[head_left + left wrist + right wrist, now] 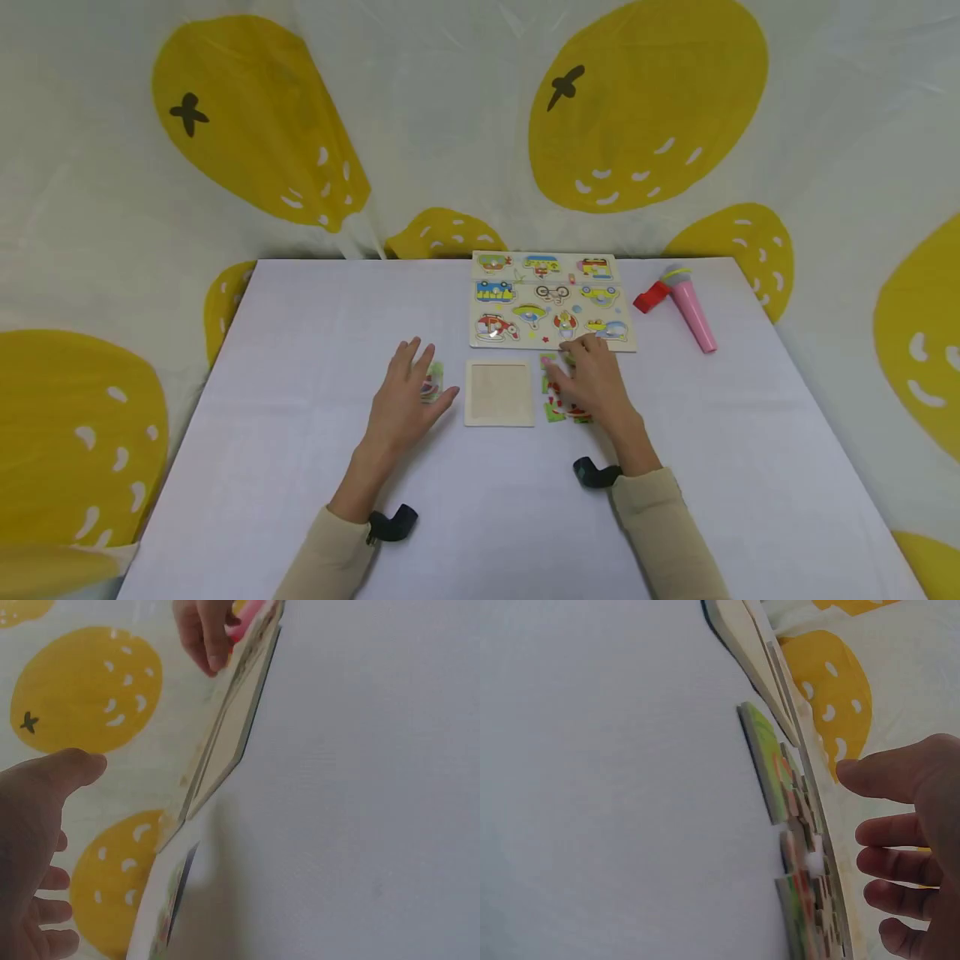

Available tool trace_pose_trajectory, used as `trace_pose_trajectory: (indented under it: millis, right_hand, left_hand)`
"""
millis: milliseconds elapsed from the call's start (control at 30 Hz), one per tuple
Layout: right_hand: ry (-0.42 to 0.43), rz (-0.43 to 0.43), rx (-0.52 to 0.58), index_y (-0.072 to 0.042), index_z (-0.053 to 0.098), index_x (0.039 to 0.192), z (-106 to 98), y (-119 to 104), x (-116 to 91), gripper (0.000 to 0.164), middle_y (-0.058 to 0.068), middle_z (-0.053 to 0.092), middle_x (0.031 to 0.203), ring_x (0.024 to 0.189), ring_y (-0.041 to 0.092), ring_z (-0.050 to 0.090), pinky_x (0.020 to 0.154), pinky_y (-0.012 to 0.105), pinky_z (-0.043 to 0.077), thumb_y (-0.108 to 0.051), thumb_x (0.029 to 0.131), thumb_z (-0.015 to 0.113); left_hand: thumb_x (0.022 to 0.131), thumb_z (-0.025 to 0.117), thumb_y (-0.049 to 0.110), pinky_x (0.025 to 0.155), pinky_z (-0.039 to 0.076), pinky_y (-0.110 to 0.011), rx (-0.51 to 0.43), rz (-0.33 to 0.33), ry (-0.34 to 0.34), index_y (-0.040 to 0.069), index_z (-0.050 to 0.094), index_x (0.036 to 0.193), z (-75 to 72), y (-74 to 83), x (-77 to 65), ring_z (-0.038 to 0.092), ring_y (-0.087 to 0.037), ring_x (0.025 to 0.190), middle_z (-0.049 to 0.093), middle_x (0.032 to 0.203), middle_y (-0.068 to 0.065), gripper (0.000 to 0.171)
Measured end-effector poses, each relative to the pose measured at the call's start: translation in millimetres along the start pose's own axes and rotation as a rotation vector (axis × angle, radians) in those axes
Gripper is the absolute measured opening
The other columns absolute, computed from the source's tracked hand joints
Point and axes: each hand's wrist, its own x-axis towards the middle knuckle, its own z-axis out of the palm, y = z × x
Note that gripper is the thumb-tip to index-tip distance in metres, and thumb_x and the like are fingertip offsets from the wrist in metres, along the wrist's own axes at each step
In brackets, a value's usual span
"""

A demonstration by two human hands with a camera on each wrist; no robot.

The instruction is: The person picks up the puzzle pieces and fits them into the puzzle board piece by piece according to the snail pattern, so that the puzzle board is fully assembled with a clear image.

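Observation:
A square wooden puzzle tray (500, 396) with a raised border lies bare between the two hands. My left hand (397, 408) hovers to its left with fingers spread, partly covering a puzzle piece (431, 385) with a green edge. On the tray's other side, my right hand (595, 385) is over several loose green, red and white jigsaw pieces (555, 410), hiding some of them. Seen from the right wrist, the thumb and fingers (889, 829) stand apart above the pieces, with nothing between them.
Behind the tray lies a wooden peg board (551, 317) with vehicle pictures. Farther right are a pink toy microphone (693, 315) and a red object (651, 297). A white cloth covers the table (315, 350), and a curtain (442, 100) with yellow fruit prints hangs behind it.

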Motion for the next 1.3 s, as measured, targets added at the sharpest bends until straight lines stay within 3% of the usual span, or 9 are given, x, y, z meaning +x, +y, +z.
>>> trace_pose_trajectory:
  millis: [233,433,633,867,1100,1300]
  right_hand:
    - [-0.029,0.034,-0.014,-0.003,0.069,0.113,8,1,-3,0.043,0.013,0.059,0.106,0.094,0.027,0.049,0.084,0.044,0.044,-0.038,0.09,0.071]
    - [-0.046,0.048,-0.037,-0.002,0.072,0.108,7,-2,-3,0.039,0.012,0.059,0.099,0.087,0.025,0.048,0.076,0.038,0.041,-0.036,0.088,0.073]
    - [-0.07,0.064,-0.074,-0.004,0.074,0.106,7,-4,-3,0.035,0.01,0.059,0.095,0.084,0.024,0.047,0.075,0.036,0.041,-0.034,0.088,0.075]
    - [-0.1,0.086,-0.044,-0.003,0.073,0.108,8,-5,0,0.033,0.01,0.057,0.096,0.087,0.024,0.048,0.075,0.035,0.042,-0.03,0.088,0.075]
    - [-0.107,0.106,0.059,-0.002,0.069,0.106,9,-3,1,0.029,0.012,0.058,0.1,0.09,0.025,0.048,0.078,0.036,0.043,-0.025,0.089,0.073]
    - [-0.1,0.124,0.153,-0.002,0.066,0.104,9,-4,4,0.025,0.011,0.06,0.096,0.087,0.024,0.052,0.076,0.035,0.044,-0.022,0.09,0.071]
  left_hand:
    - [0.087,0.075,0.046,0.108,0.048,-0.049,0.014,0.051,-0.008,0.002,0.052,0.143,13.1,6.7,-4.2,0.042,-0.036,0.144,0.046,0.153,-0.018,0.075]
    - [0.088,0.073,0.049,0.105,0.05,-0.048,0.043,0.068,-0.112,0.001,0.053,0.142,24.3,9.1,-7.7,0.045,-0.035,0.142,0.049,0.15,-0.019,0.076]
    - [0.088,0.073,0.049,0.114,0.042,-0.047,0.053,0.127,-0.204,0.001,0.054,0.141,29.8,12.5,-10.0,0.044,-0.033,0.144,0.05,0.15,-0.017,0.075]
    - [0.086,0.074,0.051,0.121,0.031,-0.047,0.072,0.138,-0.272,0.003,0.054,0.142,32.6,15.0,-9.9,0.04,-0.031,0.147,0.048,0.153,-0.014,0.076]
    - [0.087,0.074,0.049,0.12,0.033,-0.049,0.084,0.204,-0.241,0.003,0.061,0.134,36.5,12.2,-9.7,0.045,-0.033,0.143,0.053,0.148,-0.015,0.067]
    - [0.088,0.073,0.047,0.119,0.035,-0.047,0.101,0.217,-0.248,0.002,0.063,0.132,38.5,11.5,-7.5,0.046,-0.032,0.143,0.055,0.146,-0.014,0.064]
